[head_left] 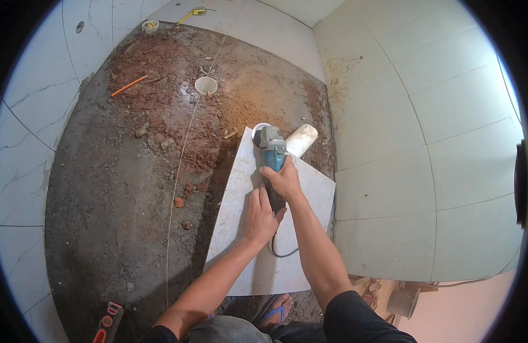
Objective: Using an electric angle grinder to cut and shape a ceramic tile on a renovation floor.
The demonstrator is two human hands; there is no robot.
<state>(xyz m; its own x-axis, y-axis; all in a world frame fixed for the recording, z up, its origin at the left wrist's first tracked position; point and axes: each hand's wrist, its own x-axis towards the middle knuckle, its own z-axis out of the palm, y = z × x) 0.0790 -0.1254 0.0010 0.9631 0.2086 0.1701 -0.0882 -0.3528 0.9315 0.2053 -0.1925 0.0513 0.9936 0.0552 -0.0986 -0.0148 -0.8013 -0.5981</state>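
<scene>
A blue and grey angle grinder (273, 154) is held in both my hands above a large pale tile (292, 251), its head pointing away from me near the tile's far corner. My right hand (285, 178) wraps around the blue body. Further back, my left hand (260, 216) grips the dark rear part, thumb on the right side. The cord (285, 255) curves down over the tile. A white curved rim (256, 132) shows beside the grinder's head, which partly hides it. Just to the right, a dirty white pipe piece (303, 140) lies at the tile's far edge.
Rough soil floor (115, 188) spreads left, crossed by a taut string (181, 166). An upright white pipe end (206, 86), an orange pencil-like stick (129, 86), a white cup (150, 26) and a yellow tape measure (198, 11) lie farther off. A red level-like tool (108, 324) is near left. Tiled walls flank both sides.
</scene>
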